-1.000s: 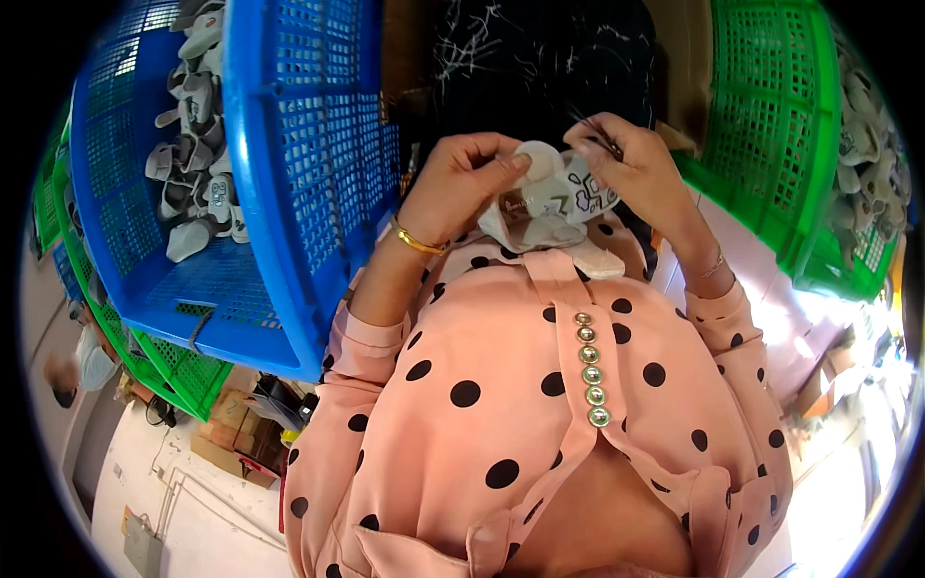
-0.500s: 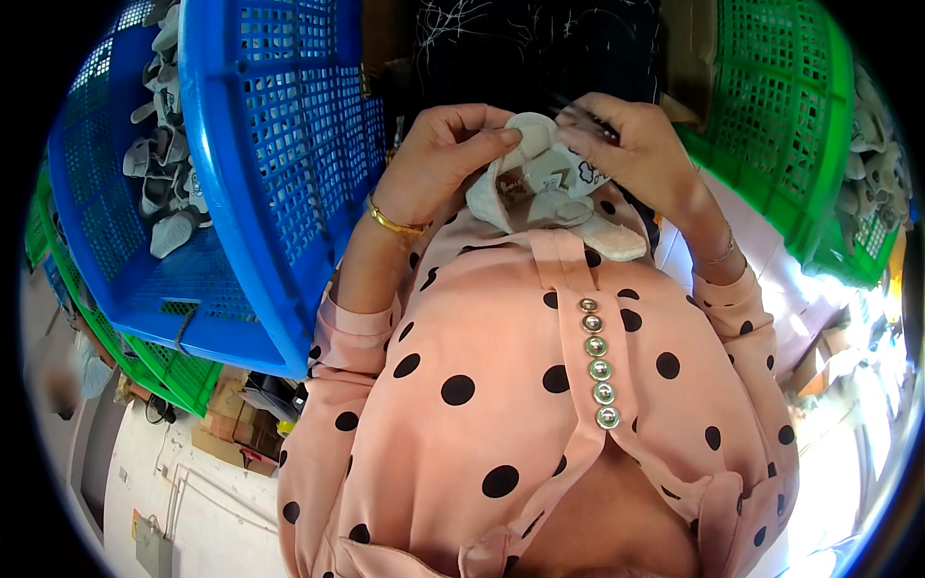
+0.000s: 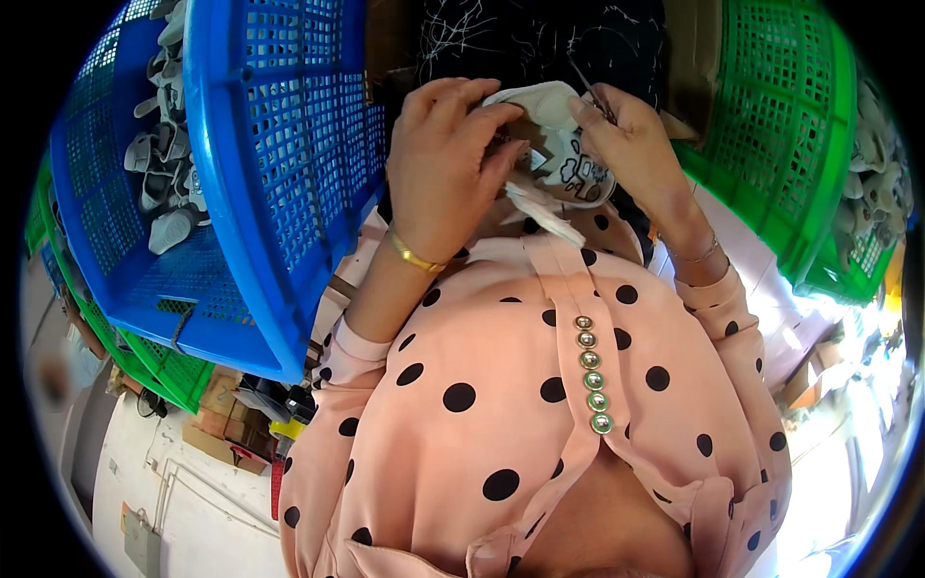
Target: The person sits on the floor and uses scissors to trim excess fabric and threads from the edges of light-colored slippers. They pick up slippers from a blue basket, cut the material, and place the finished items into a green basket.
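Observation:
A small white shoe [image 3: 544, 101] with dark cartoon-like drawings on its side is held up between my two hands. My left hand [image 3: 448, 159] is closed on its left side, fingers bent over the edge. A white strap-like piece [image 3: 541, 212] hangs below those fingers. My right hand [image 3: 631, 144] is closed at the shoe's right edge. Also in that hand are small scissors [image 3: 606, 106], dark at the handle, with a thin blade pointing up and away; the fingers hide most of them.
On my left stands a blue plastic basket [image 3: 217, 193] with several light-coloured shoes [image 3: 169, 159] inside. A green basket [image 3: 780, 125] at my right holds more shoes [image 3: 877, 173]. White thread scraps [image 3: 453, 34] lie on dark cloth beyond my hands. Cardboard boxes [image 3: 226, 424] sit at lower left.
The shoe has been turned, and its drawn side now shows more. My left hand has shifted over it, fingers curled further across. The scissors' blade now points up beside my right hand.

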Motion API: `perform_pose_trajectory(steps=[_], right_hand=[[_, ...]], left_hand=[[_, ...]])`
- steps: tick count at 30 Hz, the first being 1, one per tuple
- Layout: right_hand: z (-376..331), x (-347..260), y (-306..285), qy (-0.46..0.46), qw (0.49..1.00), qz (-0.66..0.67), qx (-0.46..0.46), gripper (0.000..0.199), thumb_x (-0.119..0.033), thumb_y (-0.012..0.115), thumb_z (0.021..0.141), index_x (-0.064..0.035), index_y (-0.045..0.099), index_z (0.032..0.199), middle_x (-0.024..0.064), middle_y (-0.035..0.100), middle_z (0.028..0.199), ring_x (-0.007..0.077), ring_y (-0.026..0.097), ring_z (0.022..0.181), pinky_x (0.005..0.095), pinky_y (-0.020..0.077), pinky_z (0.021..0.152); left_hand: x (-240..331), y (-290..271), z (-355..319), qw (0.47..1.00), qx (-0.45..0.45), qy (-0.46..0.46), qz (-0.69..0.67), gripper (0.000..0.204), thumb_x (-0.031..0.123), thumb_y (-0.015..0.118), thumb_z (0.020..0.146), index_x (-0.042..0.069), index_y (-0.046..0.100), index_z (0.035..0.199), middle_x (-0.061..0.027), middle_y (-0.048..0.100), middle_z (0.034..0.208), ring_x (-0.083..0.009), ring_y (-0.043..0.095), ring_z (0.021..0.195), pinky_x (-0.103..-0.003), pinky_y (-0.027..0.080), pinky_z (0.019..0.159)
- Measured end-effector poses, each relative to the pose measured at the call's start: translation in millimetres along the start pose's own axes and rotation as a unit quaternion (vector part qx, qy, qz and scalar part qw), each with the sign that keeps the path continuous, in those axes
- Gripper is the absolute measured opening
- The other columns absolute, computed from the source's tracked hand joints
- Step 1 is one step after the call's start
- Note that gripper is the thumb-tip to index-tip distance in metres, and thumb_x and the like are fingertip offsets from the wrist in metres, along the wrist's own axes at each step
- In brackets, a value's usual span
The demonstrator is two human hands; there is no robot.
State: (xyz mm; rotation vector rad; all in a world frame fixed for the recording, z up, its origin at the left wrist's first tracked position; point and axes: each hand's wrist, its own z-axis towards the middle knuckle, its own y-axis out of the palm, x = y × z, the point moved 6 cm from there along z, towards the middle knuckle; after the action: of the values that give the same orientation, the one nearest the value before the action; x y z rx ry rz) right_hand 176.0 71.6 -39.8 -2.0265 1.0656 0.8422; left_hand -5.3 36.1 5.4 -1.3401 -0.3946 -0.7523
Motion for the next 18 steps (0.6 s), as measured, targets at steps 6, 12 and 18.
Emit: perform_pose_trajectory(steps=[6,12,18], right_hand=[[-8,9,3,0.033,0.998,0.055,-0.022,0.025,-0.023,0.056,0.097,0.0008,0.056,0.088,-0.0021,0.046,0.062,0.0046,0.041,0.056,0.0221,0.0336,0.051],[-17,9,-1,0.038,0.998,0.048,0.005,0.029,-0.023,0.056,0.096,0.0041,0.058,0.087,0.0036,0.056,0.067,0.0061,0.054,0.062,0.0232,0.0447,0.057],[-13,13,-1,0.036,0.998,0.06,0.0,0.027,-0.023,0.057,0.096,0.0031,0.057,0.088,0.0002,0.052,0.066,0.0048,0.046,0.06,0.0225,0.0406,0.055]], left_hand=[[-2,21,-3,0.999,0.032,-0.029,0.018,0.016,0.017,0.077,0.071,0.011,0.072,0.085,-0.0029,0.068,0.109,-0.0245,0.058,0.108,-0.037,0.045,0.088],[1,30,6,1.0,0.029,0.009,-0.003,0.011,0.008,0.075,0.073,0.005,0.071,0.083,-0.0072,0.069,0.112,-0.0278,0.06,0.109,-0.038,0.046,0.092],[-16,24,11,0.956,-0.034,-0.088,-0.277,0.009,0.01,0.073,0.079,0.006,0.069,0.087,-0.0062,0.069,0.109,-0.0249,0.059,0.111,-0.036,0.044,0.097]])
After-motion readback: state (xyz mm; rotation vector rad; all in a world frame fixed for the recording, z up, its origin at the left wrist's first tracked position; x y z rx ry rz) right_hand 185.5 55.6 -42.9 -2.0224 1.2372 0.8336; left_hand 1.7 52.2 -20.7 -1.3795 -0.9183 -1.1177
